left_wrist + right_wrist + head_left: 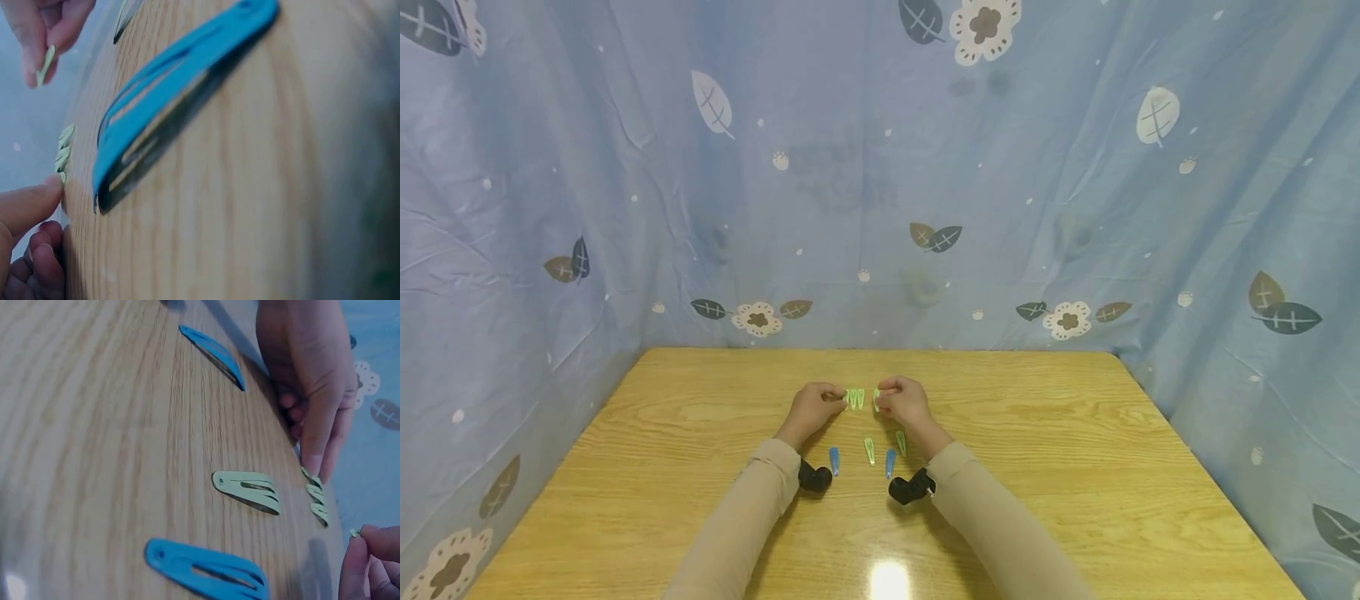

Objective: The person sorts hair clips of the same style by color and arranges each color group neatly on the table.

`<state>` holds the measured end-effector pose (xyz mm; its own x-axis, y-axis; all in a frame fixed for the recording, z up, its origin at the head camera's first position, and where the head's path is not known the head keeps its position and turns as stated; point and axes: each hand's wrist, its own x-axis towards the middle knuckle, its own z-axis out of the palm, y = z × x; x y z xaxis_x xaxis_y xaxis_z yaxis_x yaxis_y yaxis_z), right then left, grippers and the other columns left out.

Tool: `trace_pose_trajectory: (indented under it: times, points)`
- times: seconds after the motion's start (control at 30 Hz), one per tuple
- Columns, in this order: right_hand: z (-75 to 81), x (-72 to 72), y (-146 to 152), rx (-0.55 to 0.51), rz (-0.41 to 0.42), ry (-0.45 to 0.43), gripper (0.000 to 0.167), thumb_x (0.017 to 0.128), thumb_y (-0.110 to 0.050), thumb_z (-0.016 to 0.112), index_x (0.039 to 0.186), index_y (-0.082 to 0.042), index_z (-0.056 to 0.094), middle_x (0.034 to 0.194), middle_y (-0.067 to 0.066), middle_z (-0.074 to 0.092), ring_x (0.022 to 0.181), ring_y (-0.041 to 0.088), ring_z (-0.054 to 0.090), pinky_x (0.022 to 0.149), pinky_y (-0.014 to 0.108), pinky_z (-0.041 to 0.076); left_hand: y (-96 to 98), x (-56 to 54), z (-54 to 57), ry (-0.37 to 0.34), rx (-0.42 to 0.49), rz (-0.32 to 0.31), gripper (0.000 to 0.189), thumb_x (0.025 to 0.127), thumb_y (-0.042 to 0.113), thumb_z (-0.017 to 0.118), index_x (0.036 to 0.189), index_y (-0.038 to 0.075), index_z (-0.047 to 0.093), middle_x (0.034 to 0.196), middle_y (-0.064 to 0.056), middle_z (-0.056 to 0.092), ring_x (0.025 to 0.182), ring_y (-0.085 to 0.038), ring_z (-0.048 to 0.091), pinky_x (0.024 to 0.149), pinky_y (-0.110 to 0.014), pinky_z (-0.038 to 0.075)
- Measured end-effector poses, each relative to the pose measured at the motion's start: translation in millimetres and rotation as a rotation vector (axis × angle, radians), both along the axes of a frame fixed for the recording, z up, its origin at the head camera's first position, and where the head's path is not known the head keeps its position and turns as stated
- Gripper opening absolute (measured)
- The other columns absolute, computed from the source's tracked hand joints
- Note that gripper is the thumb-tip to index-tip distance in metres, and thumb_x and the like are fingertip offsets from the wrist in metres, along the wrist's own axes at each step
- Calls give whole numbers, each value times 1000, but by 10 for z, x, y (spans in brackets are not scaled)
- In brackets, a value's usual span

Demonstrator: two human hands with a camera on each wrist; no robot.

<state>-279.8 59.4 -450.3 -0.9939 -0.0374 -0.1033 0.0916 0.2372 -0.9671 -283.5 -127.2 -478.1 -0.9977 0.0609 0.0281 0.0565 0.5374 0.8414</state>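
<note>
Three light green snap hair clips [853,399] lie side by side in a row on the table. At the row's left end my left hand [811,410] has its thumb and forefinger on the outermost clip, pinching it where it lies. My right hand [907,403] pinches another green hair clip [355,532] between thumb and forefinger. The left wrist view shows that clip [45,65] raised off the tabletop, apart from the row. Fingertips partly hide both clips being touched.
Nearer to me lie two more green clips, one in the middle [869,451] and one by the right wrist [901,442]. Two blue hair clips lie at left [834,461] and right [890,463]. A patterned blue curtain [865,183] surrounds the wooden table [1037,433].
</note>
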Motion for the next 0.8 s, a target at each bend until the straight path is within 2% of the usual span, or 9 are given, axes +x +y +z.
trace_pose_trajectory:
  times: [0.23, 0.43, 0.63, 0.8]
  points:
    - [-39, -54, -84, -8, -25, -35, 23, 85, 5, 64, 108, 7, 63, 98, 17, 65, 77, 20, 63, 72, 32, 57, 25, 21, 16, -2, 8, 10, 22, 87, 13, 68, 108, 5, 71, 105, -9, 69, 95, -24, 63, 84, -40, 52]
    - [-52, -78, -140, 4, -40, -55, 23, 84, 6, 63, 107, 8, 63, 97, 17, 64, 76, 20, 62, 71, 30, 57, 26, 5, -11, 4, 7, 15, 21, 86, 13, 69, 106, 6, 72, 104, -9, 70, 93, -22, 63, 81, -38, 53]
    - [-89, -110, -173, 95, -40, -29, 19, 84, 5, 64, 103, 6, 63, 93, 14, 62, 74, 19, 61, 68, 27, 56, 20, -11, -22, 12, 3, 16, 21, 86, 13, 69, 106, 6, 72, 104, -9, 70, 93, -23, 64, 82, -39, 52]
    - [-106, -140, -203, 189, -35, 1, 17, 84, 2, 65, 101, 4, 63, 89, 13, 63, 69, 17, 62, 61, 24, 54, 4, -18, -29, 18, -8, 13, 20, 86, 13, 70, 105, 7, 72, 106, -9, 70, 92, -24, 64, 84, -40, 53]
